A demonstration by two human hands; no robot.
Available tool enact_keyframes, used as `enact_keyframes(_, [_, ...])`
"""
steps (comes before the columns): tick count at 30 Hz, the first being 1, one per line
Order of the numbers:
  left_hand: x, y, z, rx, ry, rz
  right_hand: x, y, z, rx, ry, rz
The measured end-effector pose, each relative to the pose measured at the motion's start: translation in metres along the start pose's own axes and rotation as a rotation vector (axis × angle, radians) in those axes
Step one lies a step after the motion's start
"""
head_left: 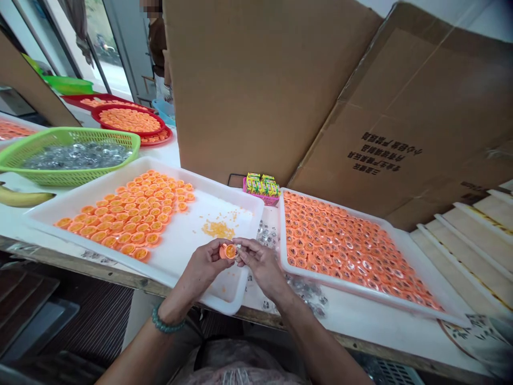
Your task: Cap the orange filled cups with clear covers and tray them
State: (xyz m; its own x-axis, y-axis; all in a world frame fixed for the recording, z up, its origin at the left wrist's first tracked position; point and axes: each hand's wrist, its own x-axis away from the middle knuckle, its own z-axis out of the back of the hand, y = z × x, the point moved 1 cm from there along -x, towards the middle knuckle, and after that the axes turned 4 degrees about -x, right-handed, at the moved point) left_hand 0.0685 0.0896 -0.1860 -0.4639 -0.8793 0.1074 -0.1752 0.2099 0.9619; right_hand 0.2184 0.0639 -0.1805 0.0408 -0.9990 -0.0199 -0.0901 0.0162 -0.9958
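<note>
My left hand pinches a small round orange plastic cup with a yellow-orange inside, its opening tilted toward me. Against the cup's right side, my right hand has thumb and fingers pressed together; something small and pale or clear may be between them, but I cannot make it out. Both hands are above the near right corner of a white tray. Many similar orange cups stand in that tray's left part. A little pile of yellow-orange bits lies just beyond my hands.
Right, another white tray holds rows of orange cups with clear, printed tops. Clear plastic pieces lie between the trays. A green basket, red trays and a banana are left. Cardboard stands behind; a person is beyond.
</note>
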Motion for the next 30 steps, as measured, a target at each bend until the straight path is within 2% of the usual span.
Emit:
enact_keyframes(2, [0.000,-0.001,0.001,-0.022,0.019,0.004,0.002,0.000,0.000,0.034,-0.017,-0.008])
enact_keyframes(5, [0.000,-0.001,0.001,-0.045,0.036,0.017,0.005,-0.001,-0.001,-0.030,-0.027,-0.051])
enact_keyframes(10, [0.000,0.001,0.000,-0.047,0.064,0.033,0.008,-0.005,-0.001,-0.118,-0.027,-0.040])
enact_keyframes(17, [-0.001,0.001,0.000,-0.161,0.066,0.015,0.005,-0.009,0.005,-0.093,-0.043,-0.071])
enact_keyframes(23, [-0.001,-0.002,0.002,-0.152,0.041,0.019,0.003,-0.010,0.005,-0.029,-0.077,-0.105])
enact_keyframes(30, [-0.002,0.000,0.001,-0.181,0.034,0.010,-0.005,-0.005,0.008,-0.002,0.023,-0.052])
